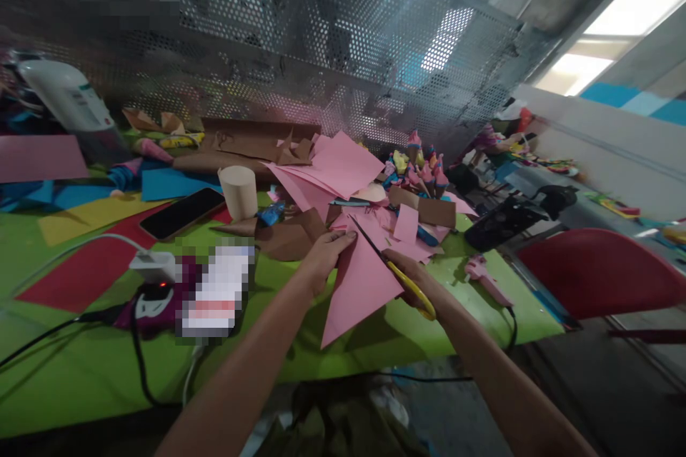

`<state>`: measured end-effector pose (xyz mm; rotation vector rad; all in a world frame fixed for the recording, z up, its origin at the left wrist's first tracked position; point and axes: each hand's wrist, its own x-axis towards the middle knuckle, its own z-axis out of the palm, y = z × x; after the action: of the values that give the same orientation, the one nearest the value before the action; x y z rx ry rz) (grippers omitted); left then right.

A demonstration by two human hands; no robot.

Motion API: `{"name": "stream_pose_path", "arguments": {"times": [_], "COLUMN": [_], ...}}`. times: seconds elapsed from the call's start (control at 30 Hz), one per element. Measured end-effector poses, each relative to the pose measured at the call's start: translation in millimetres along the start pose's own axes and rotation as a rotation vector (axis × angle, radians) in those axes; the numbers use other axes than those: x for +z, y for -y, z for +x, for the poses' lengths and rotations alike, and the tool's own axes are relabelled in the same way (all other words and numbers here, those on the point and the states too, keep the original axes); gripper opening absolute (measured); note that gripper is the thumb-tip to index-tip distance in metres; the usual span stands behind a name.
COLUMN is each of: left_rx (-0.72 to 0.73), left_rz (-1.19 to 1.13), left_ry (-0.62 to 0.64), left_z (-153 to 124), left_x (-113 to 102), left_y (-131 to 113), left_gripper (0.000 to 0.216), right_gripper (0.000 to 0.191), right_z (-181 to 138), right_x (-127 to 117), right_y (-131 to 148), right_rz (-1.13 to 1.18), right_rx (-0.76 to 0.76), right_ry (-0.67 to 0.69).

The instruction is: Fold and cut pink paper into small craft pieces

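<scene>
My left hand (pixel 325 251) pinches the top edge of a pink paper sheet (pixel 358 284) and holds it up over the green table (pixel 80 364). My right hand (pixel 414 276) grips yellow-handled scissors (pixel 399 273). Their dark blades lie along the sheet's upper right edge, pointing up and left toward my left fingers. The sheet is a long triangle that hangs down to a point near the table's front edge.
Pink and brown paper scraps (pixel 332 171) pile up behind the hands. A black phone (pixel 182 213), a beige paper roll (pixel 239 191), a power strip with cables (pixel 153 268) and a pink glue gun (pixel 485 277) lie around. A red chair (pixel 600 271) stands at right.
</scene>
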<state>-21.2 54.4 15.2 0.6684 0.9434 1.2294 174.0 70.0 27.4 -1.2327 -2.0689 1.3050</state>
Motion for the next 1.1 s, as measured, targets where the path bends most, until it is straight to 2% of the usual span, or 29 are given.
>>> {"name": "stream_pose_path", "arguments": {"times": [0.3, 1.1], "left_rx": [-0.014, -0.047], "left_rz": [0.005, -0.007], "left_ry": [0.011, -0.005], "left_z": [3.3, 0.5], "left_x": [-0.6, 1.2], "left_y": [3.2, 0.1], "left_gripper": [0.039, 0.042], "right_gripper": [0.023, 0.024], "right_z": [4.8, 9.2], "right_x": [6.9, 7.8], "right_y": [-16.9, -32.7], "right_rz": [0.118, 0.133], "right_rx": [0.043, 0.058], "right_ry": [-0.037, -0.081]}}
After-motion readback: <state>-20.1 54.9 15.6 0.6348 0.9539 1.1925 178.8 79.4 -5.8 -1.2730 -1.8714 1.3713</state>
